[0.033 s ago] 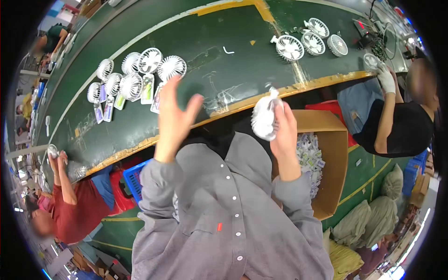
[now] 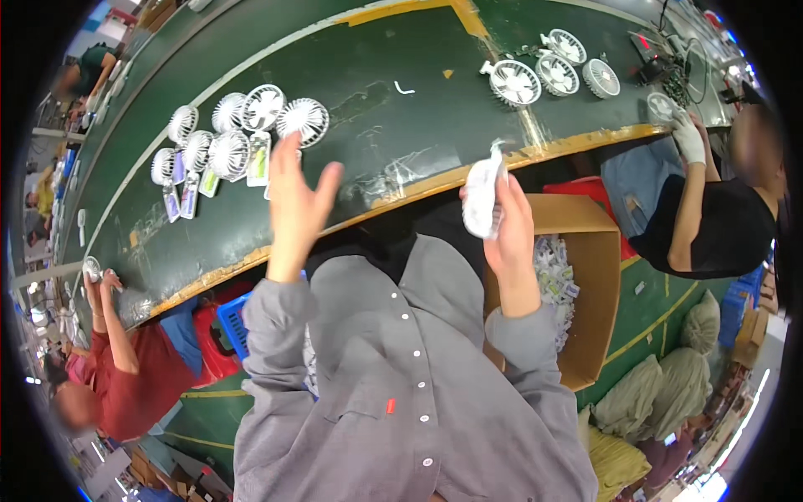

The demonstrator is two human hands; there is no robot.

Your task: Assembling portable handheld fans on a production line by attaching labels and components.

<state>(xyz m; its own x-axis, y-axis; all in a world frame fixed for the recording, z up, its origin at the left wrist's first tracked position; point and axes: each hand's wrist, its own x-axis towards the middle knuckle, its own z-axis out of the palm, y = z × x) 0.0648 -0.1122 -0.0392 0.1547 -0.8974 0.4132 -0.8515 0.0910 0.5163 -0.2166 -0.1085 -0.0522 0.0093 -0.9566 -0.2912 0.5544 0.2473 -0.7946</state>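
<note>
Near the brown cardboard box [image 2: 595,309], the right hand [image 2: 514,227] pinches a white plastic fan [image 2: 480,201], likely light but breakable, best held by its rim; the left hand [image 2: 296,205] has fingers apart.

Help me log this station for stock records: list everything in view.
Bench: one, green, across top
Left fans: seven visible, white, on bench
Right fans: four, white, bench's right part
Bent piece: one, white, mid-bench
Cables: uncounted, dark, upper right
Box: one, brown, person's right
Packets: uncountable, mostly white, inside box
Crate: one, blue, person's left
Sack-like bundles: several, pale, lower right
Co-workers: two near, in red and black, either side
Seats: two, red, beside co-workers
Held item: one, white, right of centre
Left hand: one, bare, open near left fans
Right hand: one, bare, around held item
</note>
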